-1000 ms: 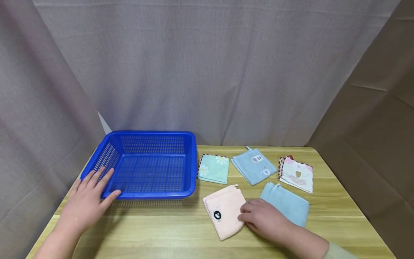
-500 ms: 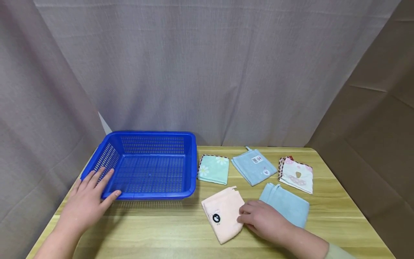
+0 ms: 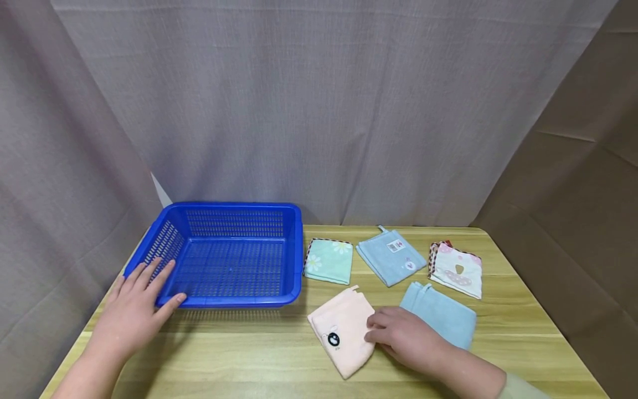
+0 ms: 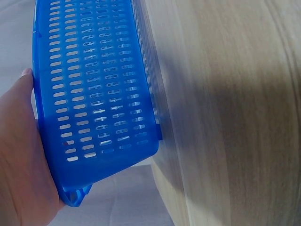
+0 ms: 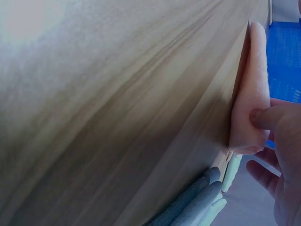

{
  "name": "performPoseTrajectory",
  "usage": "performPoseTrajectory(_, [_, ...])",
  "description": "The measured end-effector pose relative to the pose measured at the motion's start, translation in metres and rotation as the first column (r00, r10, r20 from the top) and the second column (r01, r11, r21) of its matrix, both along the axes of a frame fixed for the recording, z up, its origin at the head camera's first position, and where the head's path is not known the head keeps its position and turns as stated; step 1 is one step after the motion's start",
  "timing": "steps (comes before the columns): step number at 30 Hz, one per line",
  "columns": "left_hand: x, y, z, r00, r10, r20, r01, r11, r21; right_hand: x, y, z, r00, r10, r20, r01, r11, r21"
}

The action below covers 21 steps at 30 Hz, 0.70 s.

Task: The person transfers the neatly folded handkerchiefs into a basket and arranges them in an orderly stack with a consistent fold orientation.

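Observation:
My left hand (image 3: 132, 313) rests on the front-left corner of a blue plastic basket (image 3: 229, 301), its fingers spread over the rim. In the left wrist view the basket's slotted wall (image 4: 94, 84) stands beside that hand. My right hand (image 3: 406, 335) pinches the right edge of a folded pink towel (image 3: 344, 327) with a dark round embroidered patch. In the right wrist view the thumb (image 5: 263, 117) presses on the pink towel (image 5: 251, 94); the fingertips on its far side are partly hidden. A folded light blue towel (image 3: 446, 316) lies just behind the right hand, partly covered by it.
Farther back on the wooden table (image 3: 239, 354) lie a mint towel (image 3: 330, 263) with daisies, a blue towel (image 3: 391, 256) with a label, and a white-and-pink towel (image 3: 457, 271). A grey curtain (image 3: 324, 111) hangs behind; a brown panel (image 3: 573, 221) stands at the right.
The pink towel has shifted slightly left and toward me, turning a little, with the right hand at its edge. The left hand and the basket have stayed in place.

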<state>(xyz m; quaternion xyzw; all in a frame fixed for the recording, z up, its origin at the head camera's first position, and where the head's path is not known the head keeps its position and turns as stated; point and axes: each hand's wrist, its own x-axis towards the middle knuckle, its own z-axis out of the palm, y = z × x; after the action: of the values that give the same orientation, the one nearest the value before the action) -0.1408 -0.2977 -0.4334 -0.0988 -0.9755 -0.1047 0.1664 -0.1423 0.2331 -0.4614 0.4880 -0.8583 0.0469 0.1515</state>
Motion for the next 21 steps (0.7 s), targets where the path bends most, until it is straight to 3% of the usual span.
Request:
performPoseTrajectory(11, [-0.0001,-0.0004,0.0,1.0,-0.003,-0.004,0.003,1.0,0.008,-0.0058,0.0021,-0.0001,0.999,-0.021,0.049,0.022,1.0,-0.006])
performPoseTrajectory(21, [0.0004,-0.0003,0.0002,1.0,0.0,0.007,0.0,1.0,0.007,-0.0083,0.0029,-0.0026,0.998,0.024,0.057,-0.022,0.999,-0.038])
